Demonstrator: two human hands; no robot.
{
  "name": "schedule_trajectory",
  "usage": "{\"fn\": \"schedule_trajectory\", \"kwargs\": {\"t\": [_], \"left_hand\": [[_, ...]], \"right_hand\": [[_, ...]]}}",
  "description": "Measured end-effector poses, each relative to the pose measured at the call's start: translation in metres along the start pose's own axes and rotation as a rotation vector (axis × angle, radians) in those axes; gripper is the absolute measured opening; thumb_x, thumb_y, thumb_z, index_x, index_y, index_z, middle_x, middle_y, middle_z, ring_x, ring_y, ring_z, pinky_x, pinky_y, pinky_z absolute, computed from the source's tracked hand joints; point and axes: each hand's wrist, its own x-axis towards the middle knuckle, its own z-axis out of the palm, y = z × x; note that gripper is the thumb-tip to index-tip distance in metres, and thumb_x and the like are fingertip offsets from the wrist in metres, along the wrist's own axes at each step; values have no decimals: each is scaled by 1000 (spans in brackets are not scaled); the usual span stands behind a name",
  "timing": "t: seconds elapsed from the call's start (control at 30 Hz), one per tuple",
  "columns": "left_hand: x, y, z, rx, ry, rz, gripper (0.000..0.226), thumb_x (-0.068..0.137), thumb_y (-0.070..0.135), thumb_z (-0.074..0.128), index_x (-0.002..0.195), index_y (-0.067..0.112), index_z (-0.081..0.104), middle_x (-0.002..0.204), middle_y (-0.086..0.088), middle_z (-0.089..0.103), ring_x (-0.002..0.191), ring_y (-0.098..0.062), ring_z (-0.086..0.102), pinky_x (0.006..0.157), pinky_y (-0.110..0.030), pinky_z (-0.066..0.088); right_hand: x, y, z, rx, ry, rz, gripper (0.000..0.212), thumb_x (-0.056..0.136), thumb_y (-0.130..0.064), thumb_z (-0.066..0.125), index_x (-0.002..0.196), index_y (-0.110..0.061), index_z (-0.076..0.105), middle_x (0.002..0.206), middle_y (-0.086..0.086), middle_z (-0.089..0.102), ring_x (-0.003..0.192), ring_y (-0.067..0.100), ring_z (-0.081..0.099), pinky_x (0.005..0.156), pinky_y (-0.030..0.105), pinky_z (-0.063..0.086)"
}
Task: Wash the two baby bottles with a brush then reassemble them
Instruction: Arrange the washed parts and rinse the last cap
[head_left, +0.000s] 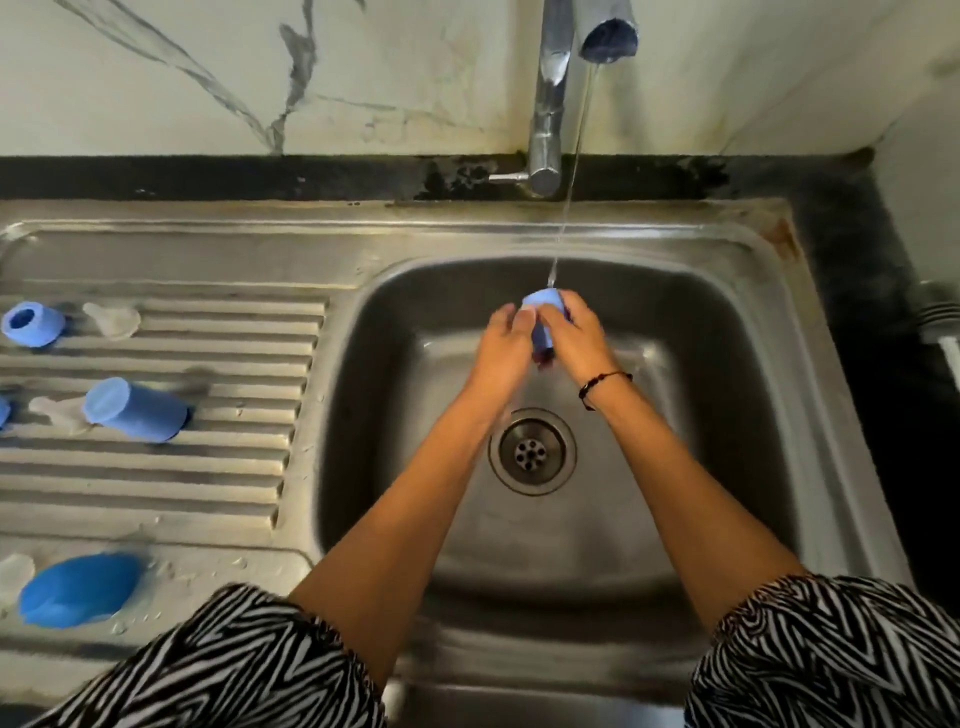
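Note:
A blue baby bottle (543, 312) is upright over the sink basin (717, 415), under a thin stream of water from the tap (550, 104). My right hand (579, 338) grips it from the right. My left hand (501, 343) touches its left side with relaxed fingers. Something dark red shows just below the bottle between my hands; I cannot tell what it is. A second blue bottle (135, 410) lies on the ribbed drainboard (156, 483). A blue screw ring (32, 325) and two clear teats (111, 319) (60, 413) lie there too.
A blue cap (78, 590) lies at the drainboard's front left, with a clear piece (13, 577) beside it. Another blue part (2, 410) shows at the left edge. The drain (531, 451) is in the basin's middle. A black counter runs behind and to the right.

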Motion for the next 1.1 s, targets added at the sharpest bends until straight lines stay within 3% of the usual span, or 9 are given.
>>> {"fn": "schedule_trajectory", "kwargs": {"t": [0.1, 0.17, 0.27, 0.37, 0.53, 0.6, 0.73, 1.0, 1.1], "left_hand": [[14, 25, 13, -126, -49, -33, 32, 101, 34, 40, 102, 7, 56, 76, -11, 58, 54, -16, 51, 44, -23, 39], [17, 39, 16, -225, -40, -102, 29, 97, 35, 47, 89, 10, 57, 68, -6, 56, 53, -15, 52, 47, -21, 40], [25, 52, 16, -395, 7, -181, 24, 92, 27, 57, 73, 11, 57, 67, -5, 58, 60, -16, 55, 58, -27, 45], [32, 63, 10, -572, -20, -247, 19, 91, 22, 56, 75, 11, 56, 69, -7, 57, 61, -18, 55, 60, -30, 48], [34, 76, 3, -737, -17, -345, 30, 98, 25, 41, 75, 7, 48, 54, -9, 54, 58, -19, 50, 49, -26, 45], [31, 77, 2, -718, -46, -313, 31, 99, 24, 38, 76, 6, 50, 56, -9, 55, 59, -19, 51, 45, -22, 47], [21, 75, 4, -675, -47, -240, 34, 101, 31, 37, 84, 9, 56, 67, -7, 60, 66, -19, 57, 59, -28, 49], [6, 46, -5, -631, -86, -254, 31, 101, 19, 39, 76, 10, 55, 52, -1, 60, 43, -9, 57, 41, -18, 47], [3, 39, -7, -582, -65, -303, 42, 103, 21, 30, 72, 6, 54, 61, -7, 59, 54, -14, 56, 55, -25, 49]], "right_hand": [[2, -21, 0, 81, 45, 20, 24, 96, -29, 41, 90, -21, 63, 75, 0, 60, 60, 12, 55, 41, 19, 39], [0, -34, 0, 120, 74, 30, 31, 97, -31, 38, 88, -18, 65, 75, 2, 61, 63, 14, 56, 41, 16, 38], [-3, -48, 0, -33, 161, -56, 39, 98, -36, 35, 91, -12, 65, 88, 10, 64, 82, 23, 60, 66, 28, 45], [-10, -55, 2, -175, 175, -195, 28, 96, -41, 40, 105, -17, 52, 95, 12, 66, 90, 29, 60, 80, 39, 49], [-23, -66, 3, -221, 220, -351, 38, 89, -42, 56, 115, -17, 43, 100, -4, 59, 88, 23, 60, 76, 34, 46], [-25, -71, 2, -249, 291, -350, 40, 86, -44, 60, 109, -17, 41, 96, -3, 59, 84, 23, 59, 73, 34, 46], [-21, -85, -1, -331, 367, -305, 37, 87, -39, 59, 107, -13, 41, 88, 0, 53, 80, 23, 51, 66, 27, 33], [-23, -98, -1, -485, 239, -433, 57, 79, -26, 71, 129, -12, 48, 119, 10, 57, 111, 27, 43, 89, 30, 38], [-27, -101, -7, -470, 355, -563, 52, 78, -26, 73, 124, -10, 52, 116, 7, 60, 104, 23, 42, 79, 24, 35]]}}
